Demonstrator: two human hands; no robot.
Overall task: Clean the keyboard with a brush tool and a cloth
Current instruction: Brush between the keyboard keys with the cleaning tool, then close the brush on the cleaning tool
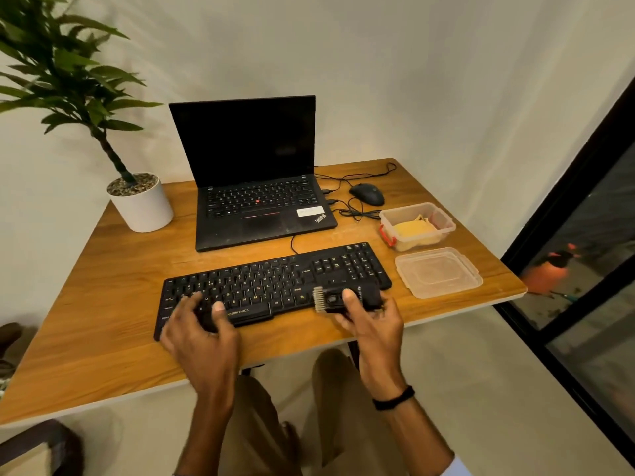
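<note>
A person seated at a wooden desk (pixel 103 304) sets about cleaning a black keyboard (pixel 268 283), whose long axis runs left to right across the desk's near edge, the right end angled slightly away. The right hand (pixel 371 324) pinches a black brush tool (pixel 343 298) between thumb on top and fingers beneath, over the keyboard's near right corner, its pale bristles (pixel 318 298) pointing left toward the main block of keys. The left hand (pixel 199 334) rests on the keyboard's near left corner with bent fingers, apparently steadying it; whether it actually grips the edge cannot be told. The yellow cloth (pixel 414 230) lies in an open plastic container (pixel 443 218) beyond the keyboard's right end, nearer the brush hand.
</note>
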